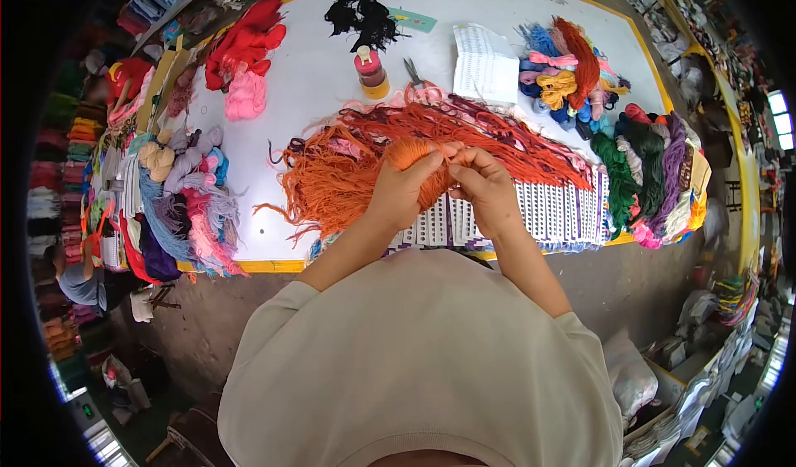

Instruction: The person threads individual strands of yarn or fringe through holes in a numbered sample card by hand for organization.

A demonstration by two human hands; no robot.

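My left hand (400, 192) is wrapped round an orange hank of yarn (412, 152), held up over the table's near side. At the hank's right edge, the fingers of my right hand (485, 187) are pinched together, and what they grip there is too small to make out. Beneath both hands spreads a long heap of loose orange and dark red yarn (332, 181). White cards with rows of dark holes (547, 214) lie in a row along the near edge, partly covered by the yarn.
Scissors (412, 72), a bottle with a pink top (370, 67), black yarn (363, 15) and a printed sheet (486, 62) lie farther back. Red yarn (245, 42) and mixed hanks (189, 185) are at left, more coloured hanks (655, 168) at right. Another person (79, 284) is at far left.
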